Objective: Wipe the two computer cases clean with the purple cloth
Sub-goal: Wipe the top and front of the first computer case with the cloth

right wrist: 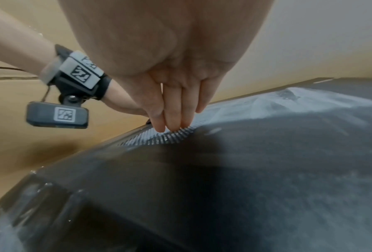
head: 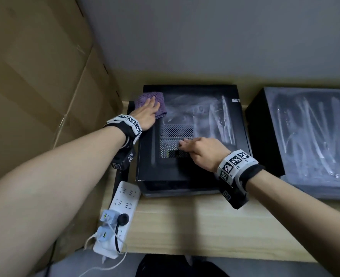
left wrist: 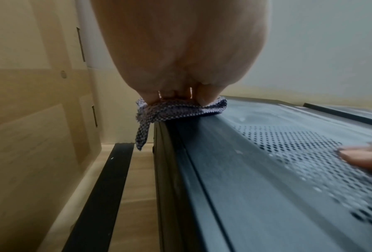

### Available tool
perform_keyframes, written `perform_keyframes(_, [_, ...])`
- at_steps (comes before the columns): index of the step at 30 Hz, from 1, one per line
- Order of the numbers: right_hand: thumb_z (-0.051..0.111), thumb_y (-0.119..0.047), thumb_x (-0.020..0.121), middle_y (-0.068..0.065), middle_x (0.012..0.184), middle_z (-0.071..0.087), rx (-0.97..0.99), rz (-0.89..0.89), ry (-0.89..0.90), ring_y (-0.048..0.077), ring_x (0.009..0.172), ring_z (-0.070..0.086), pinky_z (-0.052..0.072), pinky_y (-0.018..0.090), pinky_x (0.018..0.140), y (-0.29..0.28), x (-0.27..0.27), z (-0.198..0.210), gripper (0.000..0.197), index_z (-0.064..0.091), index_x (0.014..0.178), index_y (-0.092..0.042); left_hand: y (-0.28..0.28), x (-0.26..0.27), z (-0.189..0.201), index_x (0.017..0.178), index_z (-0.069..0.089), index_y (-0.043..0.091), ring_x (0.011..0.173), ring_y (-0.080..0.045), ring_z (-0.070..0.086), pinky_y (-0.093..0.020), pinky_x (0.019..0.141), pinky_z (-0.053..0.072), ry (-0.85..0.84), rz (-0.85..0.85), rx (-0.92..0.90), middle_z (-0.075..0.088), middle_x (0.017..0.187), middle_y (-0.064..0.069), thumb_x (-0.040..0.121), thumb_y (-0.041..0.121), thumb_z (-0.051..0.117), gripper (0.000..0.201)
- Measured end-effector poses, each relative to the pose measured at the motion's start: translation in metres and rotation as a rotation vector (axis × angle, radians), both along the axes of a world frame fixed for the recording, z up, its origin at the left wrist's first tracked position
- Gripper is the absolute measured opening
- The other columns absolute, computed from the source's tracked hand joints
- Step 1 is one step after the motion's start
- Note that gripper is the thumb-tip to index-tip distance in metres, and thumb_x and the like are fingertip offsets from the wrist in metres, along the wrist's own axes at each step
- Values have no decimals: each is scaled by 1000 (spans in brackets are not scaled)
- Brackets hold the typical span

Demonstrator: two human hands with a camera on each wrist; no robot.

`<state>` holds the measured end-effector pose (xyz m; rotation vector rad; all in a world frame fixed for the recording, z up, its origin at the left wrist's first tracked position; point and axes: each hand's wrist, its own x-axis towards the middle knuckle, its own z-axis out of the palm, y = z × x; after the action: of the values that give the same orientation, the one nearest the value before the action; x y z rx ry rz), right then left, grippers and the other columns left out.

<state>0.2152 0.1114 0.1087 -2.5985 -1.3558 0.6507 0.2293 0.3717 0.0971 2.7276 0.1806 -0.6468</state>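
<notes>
A black computer case [head: 205,166] lies flat on the wooden desk, dusty white streaks across its far half. The purple cloth [head: 161,108] sits on its far left corner, and my left hand [head: 147,110] presses flat on it with straight fingers. In the left wrist view the cloth [left wrist: 176,110] hangs over the case's left edge under my fingers. My right hand [head: 195,148] rests flat on the perforated vent [head: 173,134], fingers [right wrist: 172,117] straight and together. A second black case [head: 308,140], streaked with dust, lies at the right.
A large cardboard box [head: 35,76] stands close on the left. A white power strip [head: 119,214] with plugs and cables lies at the desk's left front. A black bar [left wrist: 103,196] runs beside the case. The grey wall is behind.
</notes>
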Motion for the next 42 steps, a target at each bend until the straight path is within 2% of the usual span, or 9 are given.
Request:
perform_keyframes(6, [39,-21,88,-5,152,44,-81,-45,-35,25,128,54,50,43,99,12,-3,-2,57,47,142,-36,11,18,-3,156,7,16,150,-18,-8,-38,120,-1,-55,-13,9,-9,163,-3,98,4,27,63])
perform_keyframes(12, [39,-18,92,-6,153,42,-92,-81,-49,28,128,54,48,42,102,11,-13,4,54,48,141,-37,0,0,-5,156,8,17,150,-19,-7,-37,122,2,-75,24,1,-8,163,-3,96,6,28,64])
perform_keyframes(16, [38,-16,92,-2,152,45,-83,-92,-59,28,129,53,46,42,104,12,-22,5,55,46,143,-34,-15,-40,-6,155,9,12,150,-21,-7,-37,122,2,-94,33,10,-7,163,-8,95,3,30,64])
perform_keyframes(22, [41,-13,89,3,149,48,-64,-74,-79,29,129,51,45,43,105,9,-32,3,56,46,144,-25,-45,-116,-10,155,11,12,150,-20,-6,-44,122,4,-124,94,-43,-5,163,-5,97,2,30,62])
perform_keyframes(30, [40,-15,91,0,159,32,-61,-62,-68,28,137,44,40,43,111,6,-30,-1,60,39,149,-29,-92,-207,-16,155,14,10,150,-22,-2,-40,122,3,-205,172,-16,1,163,-8,100,9,31,57])
perform_keyframes(33, [43,-13,91,1,159,32,-31,-53,-27,26,140,41,37,40,113,0,-30,2,60,39,150,-25,-106,-213,-12,155,13,11,150,-21,-3,-41,122,4,-162,196,4,-2,163,-7,99,11,32,60])
perform_keyframes(35, [44,-10,92,3,155,39,37,-79,27,28,138,43,36,39,113,-11,-29,9,57,41,148,-21,-112,-213,-8,155,12,12,150,-19,-3,-42,122,6,-135,192,-1,-3,163,-6,98,13,33,61])
perform_keyframes(38, [44,-7,92,10,146,50,164,-167,40,31,133,47,40,44,108,-36,-22,17,50,47,141,-16,-121,-208,-3,155,14,13,150,-17,-3,-43,122,7,-116,165,6,-3,163,-5,98,20,33,60])
perform_keyframes(42, [41,-9,93,5,150,47,178,-265,28,25,137,45,38,38,111,-80,-16,23,55,43,147,-22,-149,-188,4,155,14,14,150,-17,-1,-39,123,7,-114,59,19,-2,163,-5,97,26,35,63])
